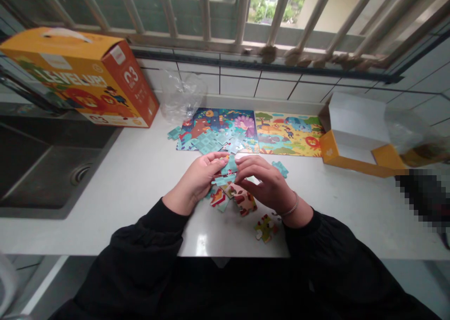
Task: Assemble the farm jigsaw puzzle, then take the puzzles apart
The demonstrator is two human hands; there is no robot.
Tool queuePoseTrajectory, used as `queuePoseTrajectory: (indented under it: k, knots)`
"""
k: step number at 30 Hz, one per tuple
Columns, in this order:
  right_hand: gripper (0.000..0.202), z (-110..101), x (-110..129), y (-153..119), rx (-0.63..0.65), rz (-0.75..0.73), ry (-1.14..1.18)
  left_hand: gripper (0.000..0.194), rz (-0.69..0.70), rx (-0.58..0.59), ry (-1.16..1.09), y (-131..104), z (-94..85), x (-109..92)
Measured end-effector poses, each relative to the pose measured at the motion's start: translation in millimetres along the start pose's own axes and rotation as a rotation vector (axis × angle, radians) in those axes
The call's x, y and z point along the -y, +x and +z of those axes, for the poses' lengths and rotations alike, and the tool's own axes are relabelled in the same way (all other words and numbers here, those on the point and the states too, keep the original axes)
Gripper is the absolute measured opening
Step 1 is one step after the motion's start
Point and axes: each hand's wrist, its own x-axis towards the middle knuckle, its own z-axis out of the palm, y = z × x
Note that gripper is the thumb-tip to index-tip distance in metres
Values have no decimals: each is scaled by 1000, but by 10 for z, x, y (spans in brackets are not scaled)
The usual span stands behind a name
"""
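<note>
Light-blue puzzle pieces held just in front of the dark-blue animal picture

In the head view, the person's two hands come together on the near side of the dark-blue animal picture, with the light-blue puzzle pieces between them. The left hand pinches these pieces between thumb and fingers. The right hand has its fingers bent and its thumb set a little apart from them; the fingertips are at the pieces' right edge, but whether they grip it I cannot tell.

A heap of overlapping blue-green pieces covers part of the picture's near half. Nearer the person than the picture, under and beside the hands, lie a red-and-white patterned piece and a brown-spotted piece. Farther out the same way, to the right, lies a green piece. A single teal piece rests right of the picture's near corner.

Adjoining the picture's right edge is a yellow animal picture, and beyond that an open yellow box with a white inside. Crumpled clear plastic sits by the picture's far left corner. Farther left stand the orange "LEVEL UP!" box and a dark sink.
</note>
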Motion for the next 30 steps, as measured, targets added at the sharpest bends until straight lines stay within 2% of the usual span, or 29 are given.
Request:
queuePoseTrajectory:
  k: [4, 7, 11, 14, 17, 21, 25, 30]
  knots:
    - [25, 26, -9, -3, -182, 274, 152, 54, 71, -84, -2, 48, -25, 23]
    - [39, 47, -71, 15, -250, 466, 287, 58, 79, -43, 36, 34, -18, 23]
    - [47, 37, -194, 38, -279, 600, 345, 62, 78, -7, 45, 1, 9, 18]
    - [51, 39, -249, 30, -238, 631, 400, 61, 72, 20, 66, -16, 25, 26]
    - [54, 60, -249, 18, -126, 644, 476, 55, 65, 27, 119, -35, 36, 37]
    - [49, 70, -235, 17, -57, 672, 475, 51, 76, 41, 139, -34, 38, 61]
    - [49, 54, -279, 13, -113, 683, 447, 53, 112, 9, 146, 27, 0, 108]
    - [43, 26, -289, -30, -354, 585, 248, 43, 37, -74, 143, 77, -29, 131]
